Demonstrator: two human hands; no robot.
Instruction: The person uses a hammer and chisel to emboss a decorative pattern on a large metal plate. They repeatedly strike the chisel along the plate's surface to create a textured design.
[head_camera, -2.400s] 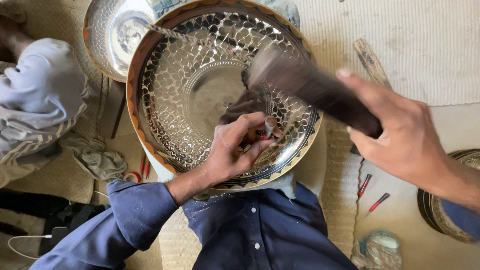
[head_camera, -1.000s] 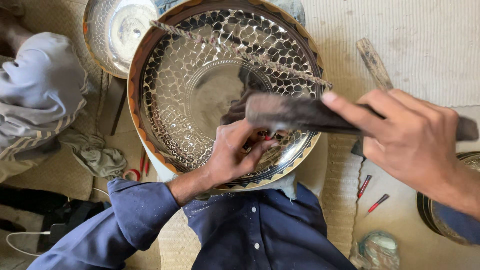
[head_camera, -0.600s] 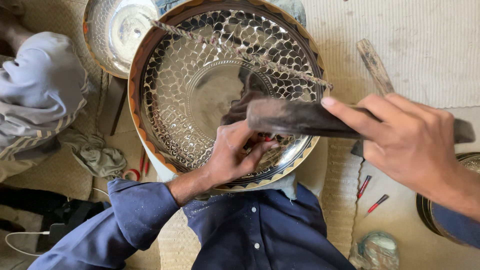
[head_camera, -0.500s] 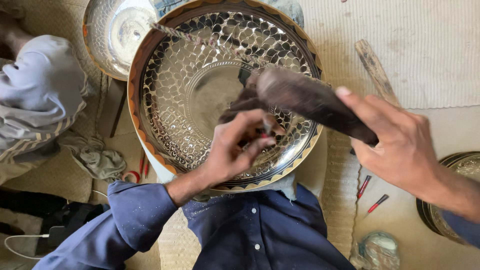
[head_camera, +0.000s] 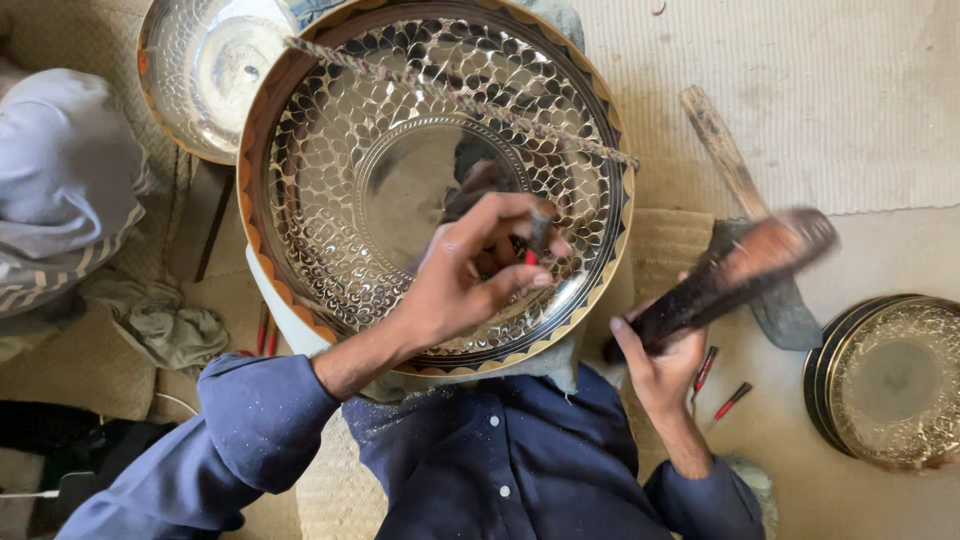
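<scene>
Two hands working: left hand (head_camera: 470, 280) pinches a small dark metal punch (head_camera: 538, 228) on the large round engraved silver tray (head_camera: 330, 170) in the lap; right hand (head_camera: 655, 355) grips a dark wooden mallet (head_camera: 735, 275), raised. Tray looks stiff, thin, dentable; hold by rim.

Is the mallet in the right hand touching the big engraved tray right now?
Apart. The head view shows the mallet, gripped by the right hand, raised off to the side of the engraved tray, with mat showing between them.
</scene>
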